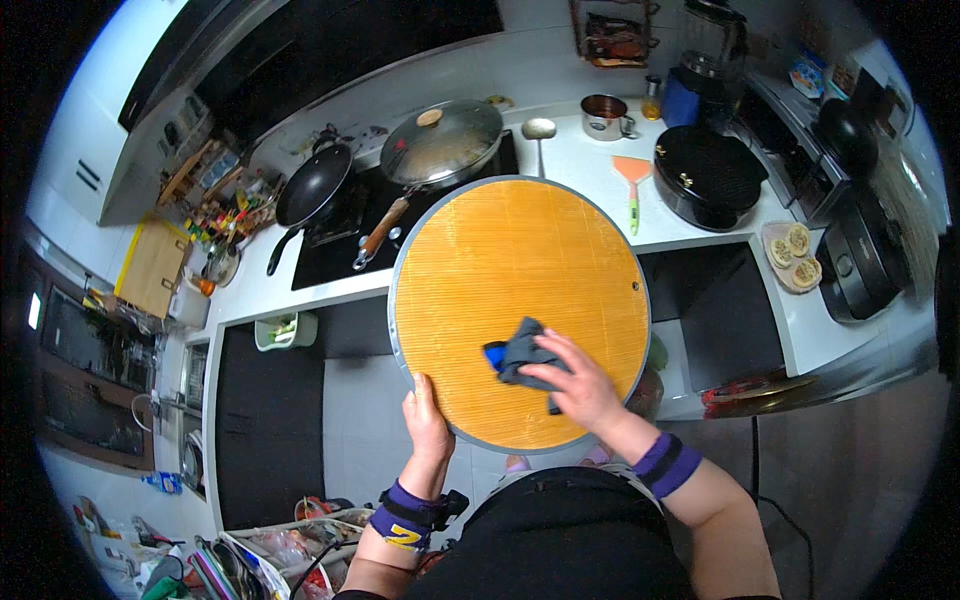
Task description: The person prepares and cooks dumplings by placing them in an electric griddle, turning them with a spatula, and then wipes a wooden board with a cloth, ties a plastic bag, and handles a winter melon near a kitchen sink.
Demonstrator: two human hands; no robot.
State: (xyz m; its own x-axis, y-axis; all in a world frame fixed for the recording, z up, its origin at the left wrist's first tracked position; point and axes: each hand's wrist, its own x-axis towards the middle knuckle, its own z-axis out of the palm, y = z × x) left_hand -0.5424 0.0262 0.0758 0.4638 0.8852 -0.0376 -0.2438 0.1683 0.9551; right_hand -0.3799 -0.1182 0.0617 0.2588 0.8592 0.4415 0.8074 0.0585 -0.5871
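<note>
A round bamboo-slat board [510,255] with a grey rim is held up in front of my body, its slatted face towards me. My left hand [429,420] grips the rim at the lower left, thumb on the face and the other fingers hidden behind. Bunched in my right hand [577,379] is a dark grey cloth [529,356] with a blue patch, which lies against the slats a little below the middle. A small hole sits near the board's right rim.
Behind the board, a lidded wok [442,146] and a black frying pan [315,186] sit on the cooktop [319,266]. On the white counter are a ladle [539,131], a steel pot [604,120], an orange spatula [632,174], a black electric pan [709,176] and several round pastries [796,255].
</note>
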